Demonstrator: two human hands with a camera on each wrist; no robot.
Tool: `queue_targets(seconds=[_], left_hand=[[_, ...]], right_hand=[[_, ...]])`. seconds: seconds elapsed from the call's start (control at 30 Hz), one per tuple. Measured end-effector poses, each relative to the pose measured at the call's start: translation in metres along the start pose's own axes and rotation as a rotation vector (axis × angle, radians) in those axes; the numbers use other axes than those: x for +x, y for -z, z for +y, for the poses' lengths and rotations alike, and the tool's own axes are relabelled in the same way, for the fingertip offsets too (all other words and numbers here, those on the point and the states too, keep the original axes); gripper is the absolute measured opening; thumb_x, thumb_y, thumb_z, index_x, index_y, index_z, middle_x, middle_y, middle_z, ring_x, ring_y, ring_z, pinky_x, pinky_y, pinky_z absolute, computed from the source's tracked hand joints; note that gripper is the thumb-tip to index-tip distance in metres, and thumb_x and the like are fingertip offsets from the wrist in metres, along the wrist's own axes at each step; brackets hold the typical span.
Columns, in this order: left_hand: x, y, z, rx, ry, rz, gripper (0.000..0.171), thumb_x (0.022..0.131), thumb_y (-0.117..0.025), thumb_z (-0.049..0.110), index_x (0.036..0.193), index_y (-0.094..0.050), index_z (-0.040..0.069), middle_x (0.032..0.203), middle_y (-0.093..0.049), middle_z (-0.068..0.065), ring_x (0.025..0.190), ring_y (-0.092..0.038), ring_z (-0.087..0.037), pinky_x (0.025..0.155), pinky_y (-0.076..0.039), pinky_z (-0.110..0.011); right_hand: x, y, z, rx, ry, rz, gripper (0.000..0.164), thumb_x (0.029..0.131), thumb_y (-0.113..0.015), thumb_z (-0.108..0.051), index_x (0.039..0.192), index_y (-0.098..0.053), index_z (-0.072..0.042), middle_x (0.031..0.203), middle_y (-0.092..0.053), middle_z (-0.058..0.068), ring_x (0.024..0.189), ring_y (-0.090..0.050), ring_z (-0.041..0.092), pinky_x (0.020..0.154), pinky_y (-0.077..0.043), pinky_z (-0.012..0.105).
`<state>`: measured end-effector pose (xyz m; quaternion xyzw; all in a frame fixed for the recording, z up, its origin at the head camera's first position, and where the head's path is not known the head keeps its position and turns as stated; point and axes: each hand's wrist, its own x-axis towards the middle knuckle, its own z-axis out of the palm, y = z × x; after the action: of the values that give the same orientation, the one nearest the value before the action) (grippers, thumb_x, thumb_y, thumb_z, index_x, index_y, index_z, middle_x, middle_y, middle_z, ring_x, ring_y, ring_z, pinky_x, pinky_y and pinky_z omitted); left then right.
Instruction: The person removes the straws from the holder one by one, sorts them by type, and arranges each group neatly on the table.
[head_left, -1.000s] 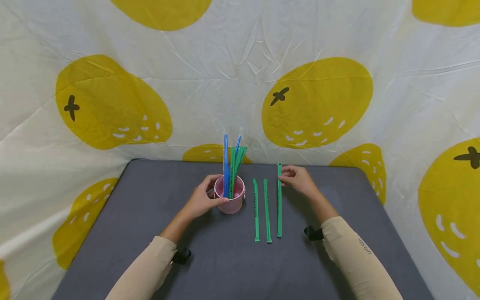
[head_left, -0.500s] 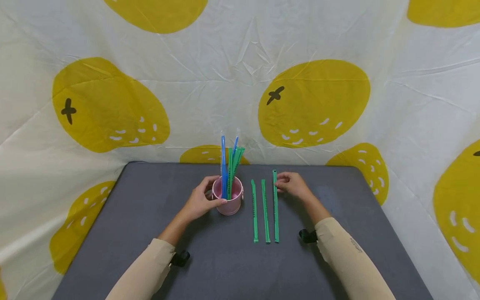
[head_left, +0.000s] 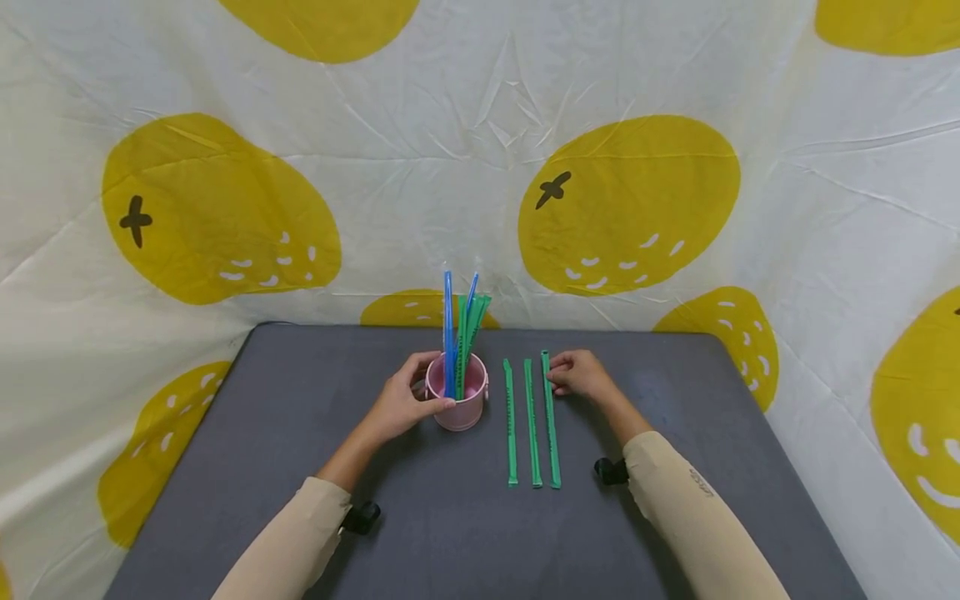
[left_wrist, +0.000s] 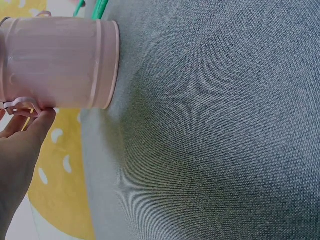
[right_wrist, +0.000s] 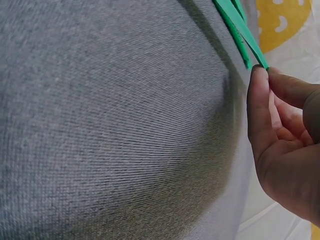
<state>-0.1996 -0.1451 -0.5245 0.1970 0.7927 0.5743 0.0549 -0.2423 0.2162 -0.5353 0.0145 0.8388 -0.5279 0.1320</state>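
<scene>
A small pink bucket (head_left: 462,413) stands near the table's middle, gripped at its left side by my left hand (head_left: 405,398), the thumb at its front rim. Blue straws (head_left: 448,333) and green-wrapped straws (head_left: 474,321) stand upright inside it. To its right, three green-wrapped straws lie side by side: a left one (head_left: 511,425), a middle one (head_left: 532,425) and a right one (head_left: 551,429). My right hand (head_left: 583,375) pinches the right straw near its far end; in the right wrist view its tip sits between thumb and finger, slightly raised off the cloth.
A dark grey table (head_left: 480,533) lies under everything. Right behind it hangs a white cloth (head_left: 420,192) printed with yellow fruit. Each wrist wears a small black camera, the left camera (head_left: 362,517) and the right camera (head_left: 611,472).
My right hand has brought the right straw leftward and nearer to me, close beside the other two. The left hand keeps its grip on the bucket, which stays put.
</scene>
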Motion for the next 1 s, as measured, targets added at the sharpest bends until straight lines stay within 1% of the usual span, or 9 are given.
queue_targets(seconds=[0.17, 0.33, 0.47, 0.53, 0.63, 0.73, 0.77, 0.8, 1.0], left_hand=[[0.002, 0.0, -0.002, 0.002, 0.0, 0.004, 0.075, 0.085, -0.087, 0.022, 0.149, -0.047, 0.019, 0.144, -0.058, -0.014, 0.136, -0.055, -0.039, 0.11, -0.048, -0.058], [0.002, 0.001, -0.001, 0.021, -0.002, 0.006, 0.075, 0.085, -0.088, 0.025, 0.148, -0.047, 0.022, 0.144, -0.059, -0.011, 0.135, -0.057, -0.035, 0.109, -0.05, -0.055], [0.001, 0.001, 0.001, 0.02, -0.002, 0.002, 0.075, 0.084, -0.088, 0.025, 0.148, -0.047, 0.021, 0.145, -0.058, -0.011, 0.135, -0.057, -0.036, 0.108, -0.05, -0.056], [0.0, 0.0, 0.004, 0.013, 0.006, -0.001, 0.076, 0.085, -0.087, 0.023, 0.149, -0.046, 0.018, 0.146, -0.057, -0.013, 0.136, -0.056, -0.038, 0.109, -0.049, -0.057], [0.0, 0.0, 0.004, 0.006, 0.007, 0.0, 0.076, 0.085, -0.087, 0.021, 0.149, -0.046, 0.017, 0.146, -0.057, -0.014, 0.136, -0.056, -0.038, 0.109, -0.048, -0.058], [0.001, 0.0, 0.003, 0.016, 0.007, 0.002, 0.076, 0.085, -0.087, 0.022, 0.149, -0.046, 0.018, 0.145, -0.057, -0.013, 0.135, -0.057, -0.037, 0.109, -0.049, -0.057], [0.001, 0.0, 0.0, 0.019, 0.002, 0.005, 0.076, 0.084, -0.088, 0.024, 0.148, -0.047, 0.02, 0.145, -0.058, -0.011, 0.135, -0.057, -0.036, 0.109, -0.05, -0.055], [0.001, 0.0, 0.0, 0.023, -0.001, 0.004, 0.075, 0.084, -0.088, 0.025, 0.147, -0.047, 0.021, 0.144, -0.059, -0.01, 0.134, -0.058, -0.036, 0.108, -0.05, -0.055], [0.001, 0.0, 0.001, 0.011, -0.006, 0.003, 0.076, 0.084, -0.088, 0.024, 0.148, -0.047, 0.02, 0.145, -0.058, -0.012, 0.135, -0.056, -0.038, 0.109, -0.049, -0.056]], right_hand=[[0.003, -0.003, 0.004, -0.046, -0.02, 0.03, 0.027, 0.097, -0.067, 0.001, 0.121, -0.065, 0.012, 0.1, -0.076, 0.022, 0.072, -0.071, 0.012, 0.067, -0.064, 0.032], [0.004, -0.007, 0.005, -0.089, -0.018, 0.067, 0.023, 0.093, -0.07, 0.002, 0.113, -0.067, 0.011, 0.091, -0.077, 0.018, 0.067, -0.07, 0.011, 0.063, -0.063, 0.029], [0.003, -0.01, 0.006, -0.132, -0.02, 0.082, 0.02, 0.091, -0.074, 0.0, 0.109, -0.069, 0.008, 0.087, -0.077, 0.014, 0.065, -0.07, 0.012, 0.061, -0.062, 0.028], [0.002, -0.011, 0.006, -0.148, -0.022, 0.09, 0.019, 0.09, -0.075, -0.001, 0.107, -0.07, 0.007, 0.085, -0.077, 0.013, 0.064, -0.07, 0.012, 0.061, -0.062, 0.028], [0.001, -0.012, 0.004, -0.179, -0.026, 0.101, 0.019, 0.09, -0.075, -0.003, 0.107, -0.07, 0.006, 0.084, -0.077, 0.013, 0.063, -0.071, 0.012, 0.061, -0.062, 0.029], [0.0, -0.013, 0.001, -0.214, -0.038, 0.108, 0.019, 0.089, -0.076, -0.004, 0.105, -0.07, 0.005, 0.083, -0.077, 0.011, 0.062, -0.071, 0.012, 0.06, -0.062, 0.029], [0.0, -0.013, 0.0, -0.227, -0.04, 0.11, 0.019, 0.089, -0.076, -0.004, 0.104, -0.07, 0.005, 0.083, -0.077, 0.011, 0.062, -0.071, 0.013, 0.06, -0.062, 0.029], [0.0, -0.013, -0.001, -0.238, -0.044, 0.11, 0.018, 0.088, -0.076, -0.004, 0.103, -0.07, 0.005, 0.082, -0.076, 0.011, 0.061, -0.071, 0.013, 0.059, -0.062, 0.028], [0.003, -0.014, -0.003, -0.272, -0.072, 0.111, 0.016, 0.088, -0.077, -0.003, 0.099, -0.068, 0.004, 0.078, -0.074, 0.011, 0.058, -0.069, 0.012, 0.058, -0.061, 0.028]])
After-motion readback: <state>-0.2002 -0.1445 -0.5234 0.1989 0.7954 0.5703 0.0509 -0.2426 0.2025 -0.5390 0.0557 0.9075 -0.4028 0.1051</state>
